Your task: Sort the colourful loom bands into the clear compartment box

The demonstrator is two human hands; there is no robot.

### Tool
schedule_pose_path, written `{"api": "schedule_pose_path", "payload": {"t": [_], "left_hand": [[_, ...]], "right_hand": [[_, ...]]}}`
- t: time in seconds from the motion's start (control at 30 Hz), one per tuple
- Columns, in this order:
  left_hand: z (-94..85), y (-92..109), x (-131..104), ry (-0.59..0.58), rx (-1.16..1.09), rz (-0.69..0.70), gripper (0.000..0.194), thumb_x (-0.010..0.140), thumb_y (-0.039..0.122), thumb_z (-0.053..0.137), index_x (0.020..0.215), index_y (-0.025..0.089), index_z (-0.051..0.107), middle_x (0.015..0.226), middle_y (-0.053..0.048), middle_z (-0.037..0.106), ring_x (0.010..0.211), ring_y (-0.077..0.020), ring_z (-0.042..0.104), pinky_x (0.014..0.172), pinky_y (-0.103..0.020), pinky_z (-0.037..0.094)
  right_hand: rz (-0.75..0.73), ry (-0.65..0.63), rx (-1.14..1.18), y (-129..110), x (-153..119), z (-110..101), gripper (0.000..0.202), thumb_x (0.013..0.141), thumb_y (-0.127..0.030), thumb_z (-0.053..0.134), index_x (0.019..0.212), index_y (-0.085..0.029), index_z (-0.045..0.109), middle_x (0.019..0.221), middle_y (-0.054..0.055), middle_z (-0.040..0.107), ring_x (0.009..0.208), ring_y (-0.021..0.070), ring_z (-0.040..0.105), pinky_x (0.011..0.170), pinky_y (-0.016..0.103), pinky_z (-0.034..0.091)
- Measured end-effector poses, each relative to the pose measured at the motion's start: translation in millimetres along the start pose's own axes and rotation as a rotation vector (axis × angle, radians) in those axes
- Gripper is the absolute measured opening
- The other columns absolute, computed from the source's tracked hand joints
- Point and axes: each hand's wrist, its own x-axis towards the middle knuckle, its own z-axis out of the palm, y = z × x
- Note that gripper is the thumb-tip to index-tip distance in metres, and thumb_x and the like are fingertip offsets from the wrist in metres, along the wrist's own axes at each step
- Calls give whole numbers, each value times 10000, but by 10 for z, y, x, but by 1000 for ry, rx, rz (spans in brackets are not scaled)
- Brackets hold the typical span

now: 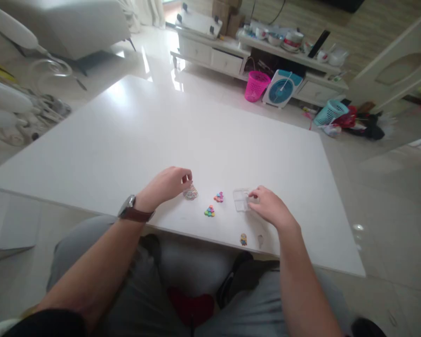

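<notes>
Head view, right hand (266, 204) partly covering clear box (240, 201), contact uncertain

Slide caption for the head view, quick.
Left hand at a small pile, right hand at a clear box, colorful pieces between them on a white table.

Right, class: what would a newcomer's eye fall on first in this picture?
The two small multicoloured clusters stand out on the white table, between the left hand and right hand. Beyond its far edge, a bright pink basket stands on the floor beside a blue-and-white fan.
</notes>
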Motion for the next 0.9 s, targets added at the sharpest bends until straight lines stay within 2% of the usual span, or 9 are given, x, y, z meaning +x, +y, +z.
{"api": "schedule_pose_path", "payload": {"t": [0.17,0.33,0.67,0.9], "left_hand": [[-7,-2,6,3,5,0,192,863,327,551,861,204,699,846,-41,742,714,-173,639,636,-272,421],[5,-23,18,17,-4,7,187,866,308,539,846,210,697,839,-35,739,721,-175,640,638,-274,423],[-20,-17,5,40,13,4,184,868,285,536,863,205,702,829,-36,735,702,-169,636,642,-282,427],[-11,-33,4,45,13,11,189,874,298,531,873,207,696,832,-35,734,702,-166,630,638,-275,418]], "right_hand": [[-16,-67,-82,-21,40,110,270,831,-154,567,1072,-185,684,1062,93,583,1047,232,548,894,307,414],[5,-48,-135,-108,72,154,238,847,-99,487,997,-184,652,1082,112,539,1100,253,489,922,329,407],[-8,-50,-181,-103,110,156,173,870,-82,443,868,-184,583,1076,124,526,1059,263,490,855,344,417],[-69,0,-73,9,131,144,163,824,-57,479,804,-199,557,973,74,548,931,209,536,799,313,410]]}}
